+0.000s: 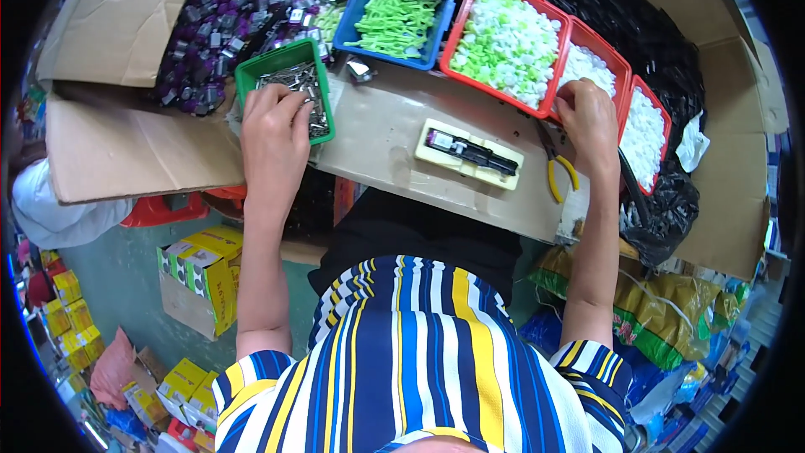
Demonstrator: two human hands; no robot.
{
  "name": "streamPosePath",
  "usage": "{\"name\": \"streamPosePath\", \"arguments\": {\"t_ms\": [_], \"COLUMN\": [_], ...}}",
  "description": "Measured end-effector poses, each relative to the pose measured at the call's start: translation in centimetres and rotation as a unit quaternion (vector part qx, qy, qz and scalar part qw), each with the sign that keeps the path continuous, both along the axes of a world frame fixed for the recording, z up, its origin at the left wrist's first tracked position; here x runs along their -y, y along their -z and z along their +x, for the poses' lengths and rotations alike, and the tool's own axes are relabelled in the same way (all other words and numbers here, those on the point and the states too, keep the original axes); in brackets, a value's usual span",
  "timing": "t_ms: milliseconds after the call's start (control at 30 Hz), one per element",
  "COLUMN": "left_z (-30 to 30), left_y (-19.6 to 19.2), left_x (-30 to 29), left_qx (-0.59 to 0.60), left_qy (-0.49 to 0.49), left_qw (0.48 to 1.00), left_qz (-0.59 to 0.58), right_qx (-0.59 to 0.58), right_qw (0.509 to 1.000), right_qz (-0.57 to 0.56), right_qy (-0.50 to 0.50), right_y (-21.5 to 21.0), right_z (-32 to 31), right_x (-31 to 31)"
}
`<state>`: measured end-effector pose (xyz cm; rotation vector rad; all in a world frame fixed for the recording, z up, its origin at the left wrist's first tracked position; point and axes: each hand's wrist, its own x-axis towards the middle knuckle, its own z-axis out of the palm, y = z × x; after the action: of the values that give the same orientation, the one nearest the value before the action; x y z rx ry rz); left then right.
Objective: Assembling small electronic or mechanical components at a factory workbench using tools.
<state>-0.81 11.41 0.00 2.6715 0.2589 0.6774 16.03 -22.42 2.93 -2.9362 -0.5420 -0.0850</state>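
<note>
My left hand [273,122] reaches over the near side of a green tray [327,105], its fingers closed together among small metal parts [293,77]. What it pinches is hidden. At the near edge of a red tray [619,69] of small white pieces [589,70], my right hand [590,117] has its fingertips bent together; whatever is between them is hidden. Between the hands lies a cream holding block [465,173] with a slim black part [480,152] in it, purple and white at one end. Yellow-handled pliers [554,178] lie beside my right wrist.
Beyond the block stand a blue tray [345,33] of green pieces and a red tray [447,49] of green and white pieces. Another red tray [666,122] is right. Purple-and-metal parts [210,46] heap far left. Cardboard flaps [138,151] flank the work surface.
</note>
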Motion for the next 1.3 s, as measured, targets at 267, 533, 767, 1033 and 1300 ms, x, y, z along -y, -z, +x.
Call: {"name": "streamPosePath", "arguments": {"t_ms": [267, 533, 767, 1033, 1300], "left_z": [1.5, 1.0, 0.2, -0.3, 0.0], "left_y": [0.2, 0.2, -1.5, -0.2, 0.6], "left_x": [-0.7, -1.5, 3.0, 12.8, 13.8], "left_qx": [-0.079, -0.036, 0.007, -0.038, -0.069], "left_qy": [-0.026, -0.01, -0.015, 0.143, 0.174], "left_qw": [0.997, 0.999, 0.974, 0.821, 0.757], "left_qz": [-0.002, -0.027, -0.225, -0.551, -0.627], "right_qx": [-0.044, -0.039, -0.079, -0.168, -0.154], "right_qw": [0.999, 0.993, 0.922, 0.858, 0.848], "right_qz": [0.017, 0.109, 0.378, 0.479, 0.504], "right_qy": [0.013, 0.014, 0.001, -0.08, -0.057], "right_y": [-0.5, -0.1, 0.4, 0.8, 2.8], "right_z": [0.4, 0.4, -2.4, -8.5, -10.8], "right_x": [0.3, 1.5, 2.2, -2.9, -3.5]}}
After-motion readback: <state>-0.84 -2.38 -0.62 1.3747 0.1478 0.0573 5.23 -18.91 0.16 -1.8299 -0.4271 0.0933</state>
